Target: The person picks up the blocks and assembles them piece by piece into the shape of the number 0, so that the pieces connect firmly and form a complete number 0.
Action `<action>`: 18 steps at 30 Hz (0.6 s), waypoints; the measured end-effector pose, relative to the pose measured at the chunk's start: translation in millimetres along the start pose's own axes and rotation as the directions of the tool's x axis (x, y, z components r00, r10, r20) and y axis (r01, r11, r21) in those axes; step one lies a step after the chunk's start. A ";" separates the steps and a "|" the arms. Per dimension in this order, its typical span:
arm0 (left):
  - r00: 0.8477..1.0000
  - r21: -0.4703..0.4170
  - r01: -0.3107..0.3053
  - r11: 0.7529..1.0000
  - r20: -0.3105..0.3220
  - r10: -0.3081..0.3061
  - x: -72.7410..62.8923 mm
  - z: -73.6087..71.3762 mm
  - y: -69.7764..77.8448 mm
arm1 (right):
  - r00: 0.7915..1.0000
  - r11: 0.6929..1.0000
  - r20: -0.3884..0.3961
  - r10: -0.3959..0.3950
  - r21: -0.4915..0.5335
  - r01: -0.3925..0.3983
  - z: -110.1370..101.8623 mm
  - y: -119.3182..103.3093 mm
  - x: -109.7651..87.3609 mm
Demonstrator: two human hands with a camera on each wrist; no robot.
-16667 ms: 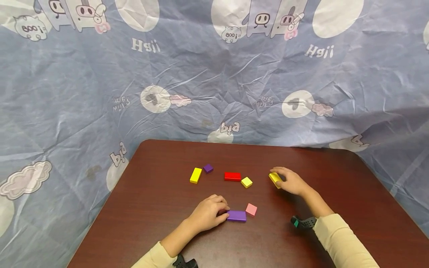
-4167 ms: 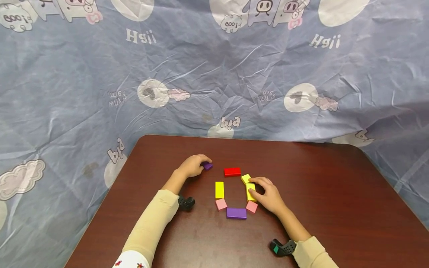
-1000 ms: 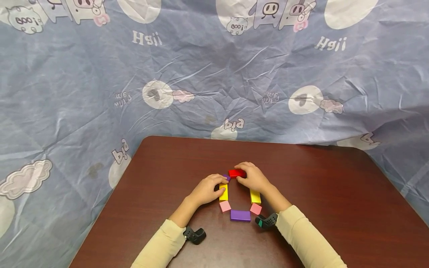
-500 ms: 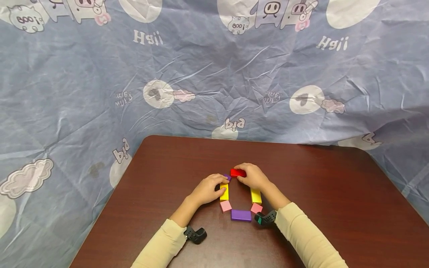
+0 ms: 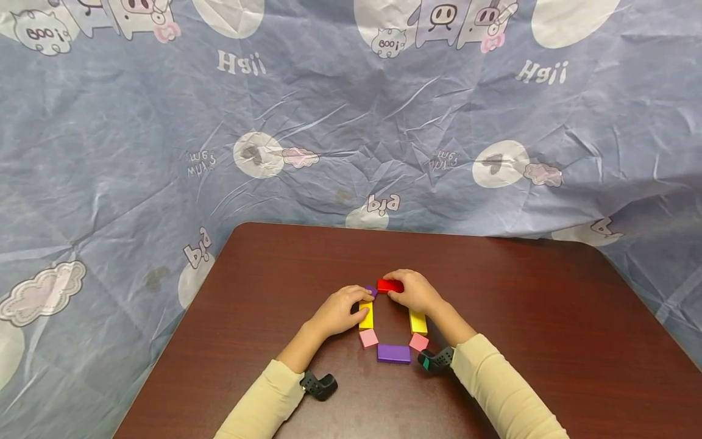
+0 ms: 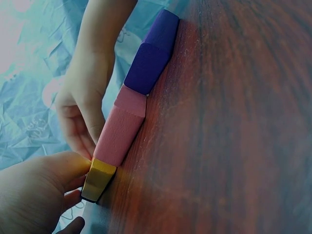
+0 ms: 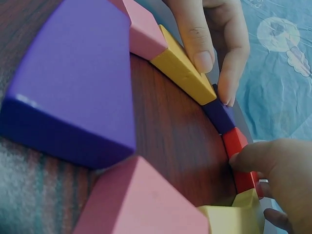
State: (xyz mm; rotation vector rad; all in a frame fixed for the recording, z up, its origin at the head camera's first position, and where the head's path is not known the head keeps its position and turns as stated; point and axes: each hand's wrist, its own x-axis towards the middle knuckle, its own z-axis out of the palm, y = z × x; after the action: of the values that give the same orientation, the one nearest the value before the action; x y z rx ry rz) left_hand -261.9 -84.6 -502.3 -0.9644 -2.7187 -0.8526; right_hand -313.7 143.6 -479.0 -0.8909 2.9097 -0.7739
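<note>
In the head view, my left hand [image 5: 339,311] rests over the left yellow block [image 5: 366,317] and the small dark purple block [image 5: 372,291]. The right wrist view shows its thumb [image 7: 202,61] on the yellow block and a fingertip touching the dark purple one. My right hand [image 5: 415,291] pinches the red block [image 5: 387,286], which lies beside the dark purple block. The right yellow block [image 5: 418,322] is partly under my right hand. A small pale yellow block [image 7: 246,199] touches the red block's end; in the head view my hand hides it.
A long purple block [image 5: 393,353] lies at the near side of the ring, between a left pink block [image 5: 368,338] and a right pink block [image 5: 419,342]. The brown table [image 5: 521,292] backs onto a blue printed cloth [image 5: 307,122]. Both wrists wear black straps.
Scattered blocks have been brought into a ring; a second pink block has appeared and the dark purple block has come right. In the last second, my right hand has nudged the red block slightly; left still.
</note>
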 end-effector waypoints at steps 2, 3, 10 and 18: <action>1.000 -0.002 -0.003 1.000 -0.002 0.003 -0.1 0.0 0.0 | 1.000 1.000 -0.006 -0.003 0.002 0.003 1.1 1.0 0.0; 1.000 -0.003 -0.005 1.000 -0.003 0.005 -0.2 -0.1 0.2 | 1.000 1.000 -0.009 -0.005 0.005 0.005 1.5 1.2 -0.1; 1.000 0.006 -0.009 1.000 0.003 0.009 0.6 0.1 1.4 | 1.000 1.000 -0.013 0.000 0.017 0.000 2.1 2.9 -1.6; 1.000 0.028 -0.028 0.999 0.009 0.027 1.6 -3.0 2.8 | 0.992 0.991 -0.127 0.025 0.135 -0.007 -6.5 8.4 -10.5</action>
State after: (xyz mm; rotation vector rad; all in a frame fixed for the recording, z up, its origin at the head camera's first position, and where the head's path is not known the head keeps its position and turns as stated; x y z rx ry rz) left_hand -261.6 -83.7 -498.0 -0.9999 -2.7102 -0.8057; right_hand -310.2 158.1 -478.5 -0.8339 2.9248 -1.0498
